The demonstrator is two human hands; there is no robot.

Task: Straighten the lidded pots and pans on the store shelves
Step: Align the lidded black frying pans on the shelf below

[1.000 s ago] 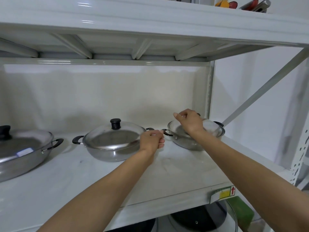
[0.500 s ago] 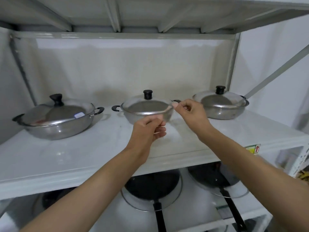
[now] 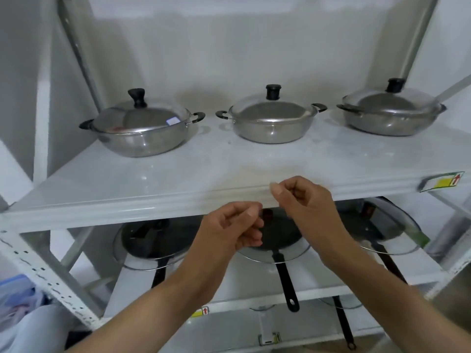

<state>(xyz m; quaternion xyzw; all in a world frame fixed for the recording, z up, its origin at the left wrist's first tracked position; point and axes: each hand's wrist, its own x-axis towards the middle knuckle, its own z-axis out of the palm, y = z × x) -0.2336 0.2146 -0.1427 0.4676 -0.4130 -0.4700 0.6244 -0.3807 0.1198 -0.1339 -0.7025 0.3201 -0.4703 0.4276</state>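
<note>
Three steel pots with glass lids and black knobs stand in a row on the white shelf point(image 3: 178, 184): the left pot point(image 3: 141, 131), the middle pot point(image 3: 271, 122) and the right pot point(image 3: 390, 115). On the shelf below lie three black frying pans with glass lids: the left pan point(image 3: 153, 243), the middle pan point(image 3: 283, 235), partly hidden by my hands, and the right pan point(image 3: 377, 225). My left hand point(image 3: 229, 228) and my right hand point(image 3: 303, 200) hang in front of the shelf edge, fingers loosely curled, holding nothing and touching no pot.
Slanted white braces run behind the pots at left and right. A price label point(image 3: 443, 180) sits on the shelf edge at the right. A lower shelf holds another long-handled pan point(image 3: 342, 324). Blue plastic bags point(image 3: 15, 296) lie at the far left on the floor.
Both hands have let go of the middle and right pots and drawn back to the shelf's front edge. The view has tilted down, showing the pan shelf below.
</note>
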